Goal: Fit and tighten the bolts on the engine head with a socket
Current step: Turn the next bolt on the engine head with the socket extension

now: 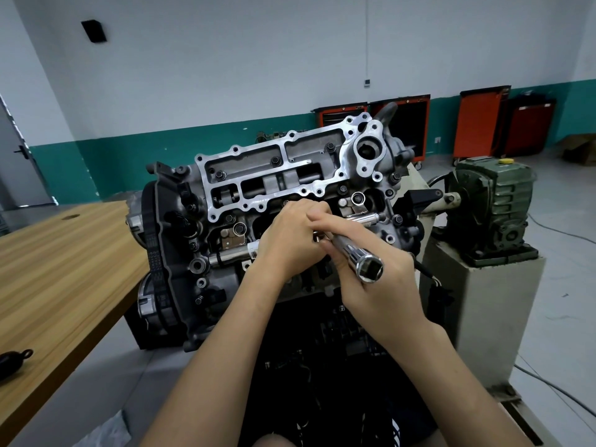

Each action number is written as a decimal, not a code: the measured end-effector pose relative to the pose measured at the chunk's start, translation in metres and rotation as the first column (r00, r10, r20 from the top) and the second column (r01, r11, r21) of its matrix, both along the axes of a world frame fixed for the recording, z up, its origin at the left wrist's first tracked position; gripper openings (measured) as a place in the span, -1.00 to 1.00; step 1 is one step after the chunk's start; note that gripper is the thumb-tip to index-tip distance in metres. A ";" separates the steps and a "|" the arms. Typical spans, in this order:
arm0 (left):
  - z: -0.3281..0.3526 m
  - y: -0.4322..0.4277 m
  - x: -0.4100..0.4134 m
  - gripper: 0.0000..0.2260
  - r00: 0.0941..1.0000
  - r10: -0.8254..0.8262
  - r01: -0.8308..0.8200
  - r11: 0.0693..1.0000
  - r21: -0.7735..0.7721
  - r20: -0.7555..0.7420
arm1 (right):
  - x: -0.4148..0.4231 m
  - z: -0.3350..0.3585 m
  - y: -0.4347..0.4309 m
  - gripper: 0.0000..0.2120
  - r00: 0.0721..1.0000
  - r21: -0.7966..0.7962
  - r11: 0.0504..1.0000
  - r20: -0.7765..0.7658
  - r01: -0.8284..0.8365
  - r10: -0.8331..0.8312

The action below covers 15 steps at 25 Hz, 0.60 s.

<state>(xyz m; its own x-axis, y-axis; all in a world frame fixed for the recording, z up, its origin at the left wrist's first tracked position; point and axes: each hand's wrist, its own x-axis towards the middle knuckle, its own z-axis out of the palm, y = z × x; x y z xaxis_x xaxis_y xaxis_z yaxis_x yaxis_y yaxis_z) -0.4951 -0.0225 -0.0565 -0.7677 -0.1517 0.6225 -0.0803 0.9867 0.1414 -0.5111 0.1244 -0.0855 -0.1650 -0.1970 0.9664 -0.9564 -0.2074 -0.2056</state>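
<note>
A person's right hand (382, 280) grips a long chrome socket (354, 253), its open end toward the camera, just in front of the engine head (274, 175). The left hand (290, 237), fingers curled, meets the socket's far end beside the right; whether it holds anything cannot be told.

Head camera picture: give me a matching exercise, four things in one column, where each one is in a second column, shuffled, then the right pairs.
Things
1. socket
2. wooden table
3. green gearbox
4. orange tool cabinets

Places
a. against the far wall
b. gripped in the right hand
c. left of the engine head
d. on the pedestal right of the engine head

Pairs: 1-b, 2-c, 3-d, 4-a
</note>
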 end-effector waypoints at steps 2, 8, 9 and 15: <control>0.000 0.000 0.000 -0.82 1.000 -0.006 0.007 0.997 -0.070 0.015 | -0.004 0.002 0.000 -0.75 0.998 -0.034 0.998 -0.010 0.058 -0.058; 0.001 0.002 0.003 -0.86 1.000 0.001 -0.001 1.000 0.002 0.000 | 0.002 -0.003 -0.001 -0.75 1.000 -0.042 0.999 -0.013 -0.009 0.009; 0.002 0.002 0.003 -0.87 1.000 -0.002 0.002 1.000 0.002 0.005 | 0.003 -0.003 -0.002 -0.74 1.000 -0.031 1.000 -0.031 -0.003 0.002; 0.001 0.003 0.003 -0.89 1.000 0.002 -0.002 0.999 -0.044 0.003 | -0.001 0.002 0.003 -0.83 0.999 -0.100 0.995 0.054 0.001 0.004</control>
<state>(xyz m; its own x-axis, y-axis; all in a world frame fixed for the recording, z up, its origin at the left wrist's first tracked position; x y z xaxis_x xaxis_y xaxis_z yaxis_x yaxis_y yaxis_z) -0.4925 -0.0197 -0.0560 -0.7694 -0.1259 0.6263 -0.0830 0.9918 0.0974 -0.5123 0.1272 -0.0833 -0.2178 -0.1001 0.9708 -0.9440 -0.2311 -0.2356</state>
